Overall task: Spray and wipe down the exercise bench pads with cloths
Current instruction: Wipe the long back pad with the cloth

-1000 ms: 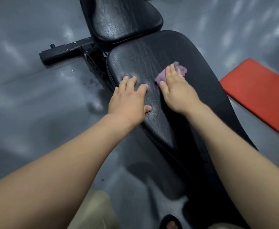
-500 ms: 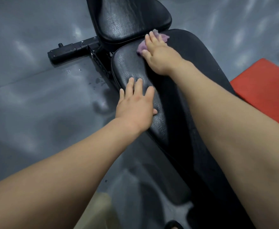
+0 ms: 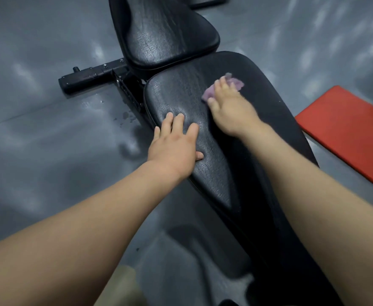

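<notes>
L hand (image 3: 174,146): palm down on near-left edge of long pad (image 3: 181,96), arm reaching in from lower left; fingers straight, slightly spread, thumb out sideways on the vinyl
R hand (image 3: 229,107): palm down on cloth (image 3: 236,82), forearm coming in from lower right across the pad; fingers straight & close together, flat on the cloth, not curled round it; hand motion-blurred
Cloth: purple, bunched, on far half of long pad, right of its mid-line; ends stick out past fingertips & beside thumb; its longer run goes lower-left to upper-right
Long pad axis: runs from bottom right of view up to rounded far end, which sits just beside small pad (image 3: 165,36)
Small pad: black, beyond long pad, tilted up
Frame bar (image 3: 93,76): black, sticks out left at floor level
Floor (image 3: 37,129): grey, wet spots (image 3: 126,118) near frame
Red mat (image 3: 344,129): right of bench
Vs 0.5 s ago: R hand + cloth were at pad's far-left corner by small pad, now pulled back nearer & to the right; L hand same spot
</notes>
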The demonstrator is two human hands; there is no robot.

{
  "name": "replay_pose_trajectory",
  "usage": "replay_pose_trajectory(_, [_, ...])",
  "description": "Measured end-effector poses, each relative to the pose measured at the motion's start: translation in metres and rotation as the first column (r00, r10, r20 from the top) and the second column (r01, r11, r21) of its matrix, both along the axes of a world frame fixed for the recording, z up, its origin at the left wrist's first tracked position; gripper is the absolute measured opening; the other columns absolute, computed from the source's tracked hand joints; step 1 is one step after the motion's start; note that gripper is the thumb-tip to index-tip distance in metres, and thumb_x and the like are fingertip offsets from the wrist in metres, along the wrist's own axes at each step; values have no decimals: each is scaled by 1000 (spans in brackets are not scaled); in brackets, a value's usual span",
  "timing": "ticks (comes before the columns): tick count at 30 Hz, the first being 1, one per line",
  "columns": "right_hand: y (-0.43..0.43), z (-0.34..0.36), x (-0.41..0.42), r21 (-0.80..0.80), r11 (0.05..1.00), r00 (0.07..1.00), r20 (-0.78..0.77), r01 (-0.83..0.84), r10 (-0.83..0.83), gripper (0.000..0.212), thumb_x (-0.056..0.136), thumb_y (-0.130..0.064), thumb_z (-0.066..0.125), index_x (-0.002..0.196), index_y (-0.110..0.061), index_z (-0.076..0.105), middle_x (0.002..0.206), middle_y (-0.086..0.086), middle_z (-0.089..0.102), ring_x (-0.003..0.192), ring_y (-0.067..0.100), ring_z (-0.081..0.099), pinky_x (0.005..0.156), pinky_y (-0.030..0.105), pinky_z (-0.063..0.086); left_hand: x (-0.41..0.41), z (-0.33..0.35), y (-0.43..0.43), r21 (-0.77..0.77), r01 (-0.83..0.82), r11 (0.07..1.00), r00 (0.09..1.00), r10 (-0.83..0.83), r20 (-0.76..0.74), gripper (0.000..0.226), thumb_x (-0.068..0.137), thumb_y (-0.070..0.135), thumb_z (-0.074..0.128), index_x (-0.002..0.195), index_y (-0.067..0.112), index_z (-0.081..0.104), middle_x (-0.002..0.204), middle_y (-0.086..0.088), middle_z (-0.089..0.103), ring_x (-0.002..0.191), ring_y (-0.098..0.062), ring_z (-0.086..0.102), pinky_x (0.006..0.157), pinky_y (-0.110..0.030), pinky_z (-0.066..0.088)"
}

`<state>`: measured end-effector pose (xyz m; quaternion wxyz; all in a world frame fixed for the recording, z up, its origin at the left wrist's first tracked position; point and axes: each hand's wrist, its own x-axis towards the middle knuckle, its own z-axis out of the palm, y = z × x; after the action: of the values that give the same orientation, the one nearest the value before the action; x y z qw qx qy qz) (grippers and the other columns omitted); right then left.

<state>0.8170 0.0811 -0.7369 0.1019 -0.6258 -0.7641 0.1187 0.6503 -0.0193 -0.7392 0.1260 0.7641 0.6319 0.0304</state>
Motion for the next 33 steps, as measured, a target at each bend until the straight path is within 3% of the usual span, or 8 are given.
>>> replay_pose_trajectory(3, [-11, -9, 21, 38, 995, 995, 44, -96, 95, 63, 110, -37, 31, 161, -6, 11, 170, 11, 5, 157, 25, 4, 127, 34, 3, 3, 3, 1, -25, 2, 1000, 1000, -2, -24, 64, 99, 50, 58, 150, 26, 29, 167, -12, 3, 155, -35, -5, 124, -56, 10])
replay_pose_trajectory(7, [20, -10, 76, -29, 982, 982, 25, 188, -188, 63, 109, -39, 27, 161, -7, 15, 170, 13, 3, 157, 29, 2, 127, 39, 4, 5, 6, 2, -50, 1, 999, 999, -3, -40, 62, 99, 49, 57, 149, 26, 29, 166, -12, 4, 155, -36, -6, 123, -57, 11])
replay_pose_trajectory(10, [23, -13, 83, -47, 959, 961, 7, 278, -278, 65, 107, -42, 24, 161, -7, 15, 170, 14, 3, 157, 33, 1, 127, 45, 6, 4, 6, 2, -53, -1, 999, 999, -1, -43, 60, 100, 49, 57, 148, 26, 28, 166, -11, 2, 155, -36, -7, 124, -57, 10])
replay_pose_trajectory(17, [-17, -22, 57, 5, 996, 996, -21, 90, -90, 61, 111, -40, 27, 162, -12, 11, 170, 4, 1, 157, 21, -1, 125, 32, -1, 7, 3, 3, -63, -16, 998, 998, 12, -68, 58, 102, 46, 53, 148, 26, 24, 168, -13, -4, 155, -38, -11, 124, -58, 8])
replay_pose_trajectory(28, [48, -15, 78, -10, 959, 958, -51, 283, -283, 61, 109, -38, 23, 162, -8, 14, 170, 10, 4, 157, 29, 0, 126, 39, 3, 6, 7, 3, -51, 2, 999, 995, -7, -100, 62, 101, 51, 53, 150, 28, 24, 167, -12, 1, 155, -38, -7, 124, -57, 11])
replay_pose_trajectory(33, [80, -3, 59, -9, 975, 972, -70, 223, -223, 58, 107, -35, 25, 159, -11, 24, 170, 8, 6, 157, 31, -1, 126, 43, 6, 11, 5, 3, -69, -19, 997, 996, 13, -91, 60, 102, 46, 54, 149, 28, 23, 166, -13, -2, 155, -38, -10, 124, -58, 9])
